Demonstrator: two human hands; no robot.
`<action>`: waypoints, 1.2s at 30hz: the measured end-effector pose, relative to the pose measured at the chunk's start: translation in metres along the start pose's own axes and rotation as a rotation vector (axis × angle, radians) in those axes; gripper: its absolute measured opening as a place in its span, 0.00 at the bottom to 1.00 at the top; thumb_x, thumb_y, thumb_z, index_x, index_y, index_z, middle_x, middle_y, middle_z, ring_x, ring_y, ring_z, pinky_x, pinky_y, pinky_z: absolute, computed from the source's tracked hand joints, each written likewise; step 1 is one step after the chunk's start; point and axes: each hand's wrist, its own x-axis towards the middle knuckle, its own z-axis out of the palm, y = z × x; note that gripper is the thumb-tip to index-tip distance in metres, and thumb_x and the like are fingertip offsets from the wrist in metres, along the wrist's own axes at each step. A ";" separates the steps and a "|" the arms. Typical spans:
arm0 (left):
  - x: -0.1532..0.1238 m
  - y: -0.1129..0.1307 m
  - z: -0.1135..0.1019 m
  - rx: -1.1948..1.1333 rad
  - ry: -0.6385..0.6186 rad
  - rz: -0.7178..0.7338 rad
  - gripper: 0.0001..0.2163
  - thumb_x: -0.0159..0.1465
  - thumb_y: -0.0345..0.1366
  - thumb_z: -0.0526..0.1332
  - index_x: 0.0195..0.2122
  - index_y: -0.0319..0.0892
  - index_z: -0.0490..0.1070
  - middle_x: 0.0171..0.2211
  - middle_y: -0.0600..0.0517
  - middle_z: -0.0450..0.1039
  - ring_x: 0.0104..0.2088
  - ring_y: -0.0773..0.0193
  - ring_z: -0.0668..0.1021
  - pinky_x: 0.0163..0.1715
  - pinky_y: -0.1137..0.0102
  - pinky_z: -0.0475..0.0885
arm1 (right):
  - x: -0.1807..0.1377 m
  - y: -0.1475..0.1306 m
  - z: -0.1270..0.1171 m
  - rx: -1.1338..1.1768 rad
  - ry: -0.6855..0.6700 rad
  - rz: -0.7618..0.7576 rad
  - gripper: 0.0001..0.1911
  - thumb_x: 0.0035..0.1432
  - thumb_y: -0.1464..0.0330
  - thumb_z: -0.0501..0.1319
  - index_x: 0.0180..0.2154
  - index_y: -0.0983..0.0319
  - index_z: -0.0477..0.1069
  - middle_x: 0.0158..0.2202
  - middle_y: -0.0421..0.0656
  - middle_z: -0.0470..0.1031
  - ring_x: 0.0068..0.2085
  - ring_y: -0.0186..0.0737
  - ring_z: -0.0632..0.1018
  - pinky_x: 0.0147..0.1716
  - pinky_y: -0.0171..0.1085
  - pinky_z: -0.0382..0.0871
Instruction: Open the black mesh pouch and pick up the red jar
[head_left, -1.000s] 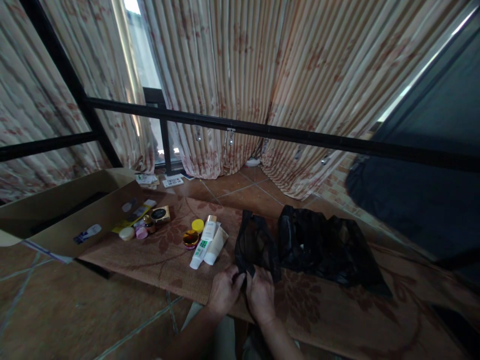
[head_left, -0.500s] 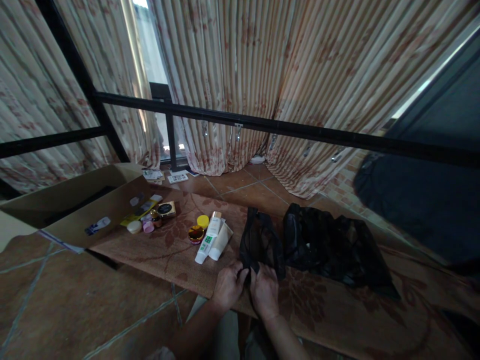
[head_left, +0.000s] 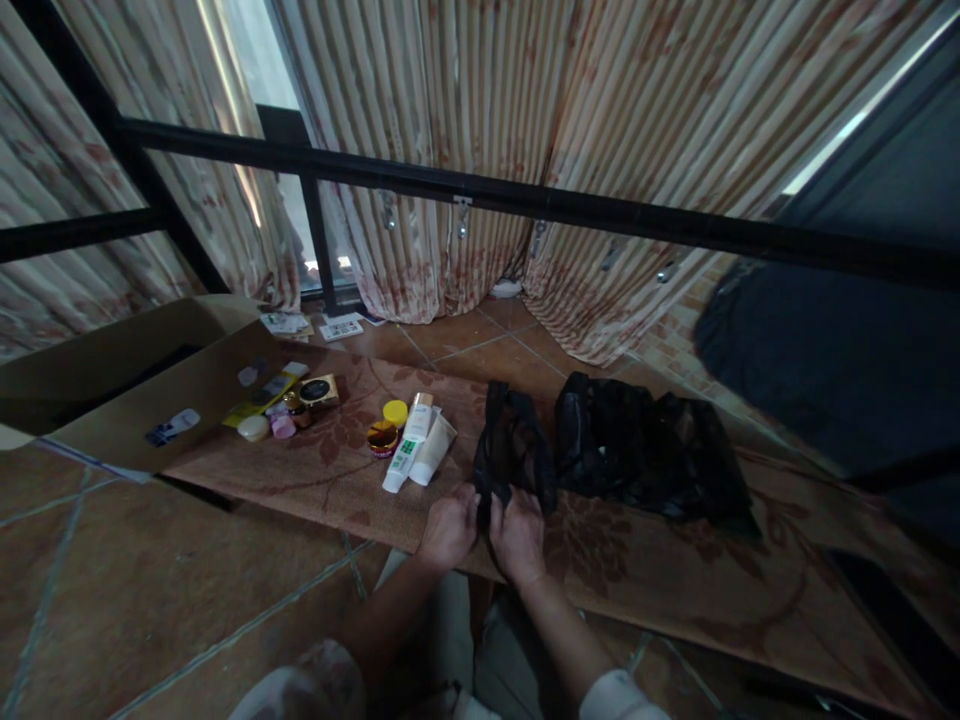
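Sheer black bag [head_left: 529, 445]: located ahead of the fingers, body offset slightly right, long axis running away from them. The left hand [head_left: 451, 530] and right hand [head_left: 519, 537], side by side, pinch its near edge; the right is nearer the body. Squeeze tubes [head_left: 433, 450] lie ahead-left of the fingers.

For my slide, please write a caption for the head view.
Left hand and right hand grip black fabric beside tubes.

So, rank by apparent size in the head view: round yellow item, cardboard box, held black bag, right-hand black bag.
1. Cardboard box, even cropped at the left edge
2. Right-hand black bag
3. Held black bag
4. Round yellow item
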 end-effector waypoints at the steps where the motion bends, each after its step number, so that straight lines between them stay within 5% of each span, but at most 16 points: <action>1: 0.000 0.000 0.000 0.005 0.002 -0.004 0.14 0.66 0.38 0.42 0.34 0.42 0.65 0.34 0.49 0.71 0.35 0.64 0.74 0.36 0.71 0.66 | 0.000 0.000 0.000 0.012 -0.003 0.003 0.16 0.62 0.65 0.46 0.37 0.65 0.69 0.34 0.49 0.73 0.36 0.42 0.71 0.40 0.40 0.61; 26: 0.002 0.002 0.000 0.058 0.010 0.009 0.11 0.66 0.35 0.44 0.32 0.42 0.64 0.33 0.49 0.70 0.33 0.65 0.73 0.34 0.72 0.65 | -0.001 -0.001 -0.004 0.100 -0.036 0.007 0.08 0.54 0.69 0.52 0.31 0.63 0.69 0.30 0.45 0.73 0.35 0.42 0.71 0.40 0.40 0.61; 36: 0.000 0.004 -0.002 -0.015 0.023 0.002 0.11 0.65 0.35 0.45 0.30 0.43 0.63 0.30 0.51 0.68 0.31 0.66 0.72 0.32 0.72 0.64 | -0.002 0.002 -0.002 0.192 0.030 -0.006 0.15 0.59 0.62 0.52 0.28 0.61 0.72 0.28 0.44 0.74 0.34 0.40 0.72 0.39 0.38 0.62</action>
